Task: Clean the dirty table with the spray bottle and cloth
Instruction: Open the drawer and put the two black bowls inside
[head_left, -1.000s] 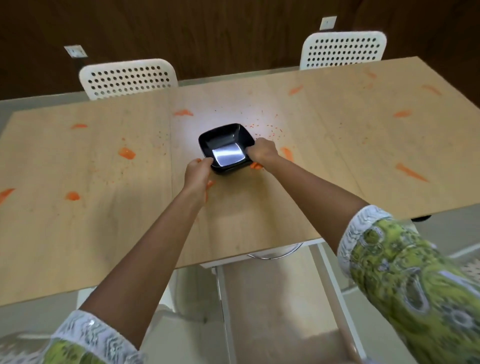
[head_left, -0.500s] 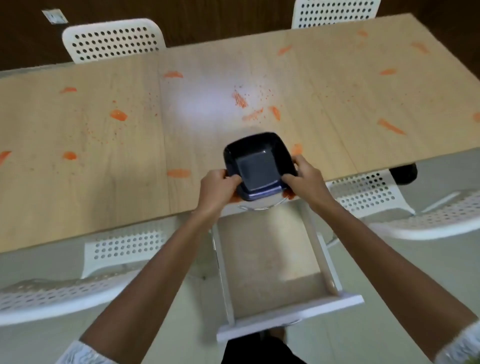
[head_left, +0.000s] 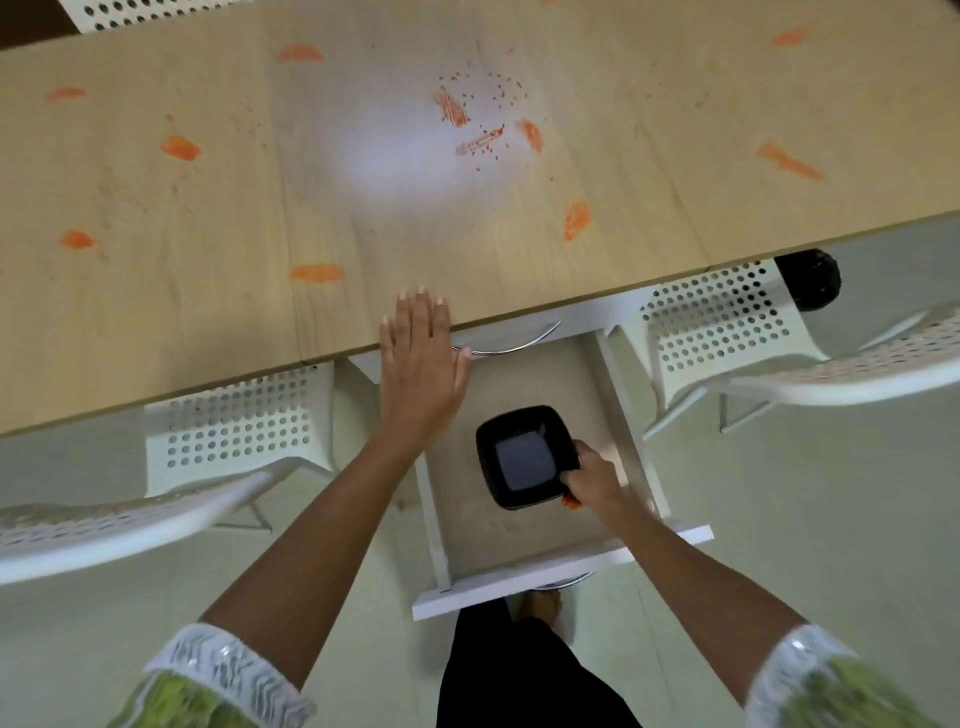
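Observation:
The light wooden table (head_left: 208, 218) is marked with several orange smears and small orange specks (head_left: 483, 119). My right hand (head_left: 592, 480) grips the right rim of a black square bowl (head_left: 524, 457) and holds it inside the open white drawer (head_left: 519, 582) under the table's near edge. My left hand (head_left: 421, 364) is flat, fingers straight, over the table's near edge next to the drawer. No spray bottle and no cloth are in view.
White perforated chairs stand at the near left (head_left: 228, 431) and near right (head_left: 727, 322), and another at the far left (head_left: 135, 10). A black round object (head_left: 808, 278) sits under the table at the right. A curved metal handle (head_left: 509, 343) shows under the edge.
The bowl has come off the table and down into the open drawer. My left hand has let go of it and moved to the table edge; my right hand alone holds it.

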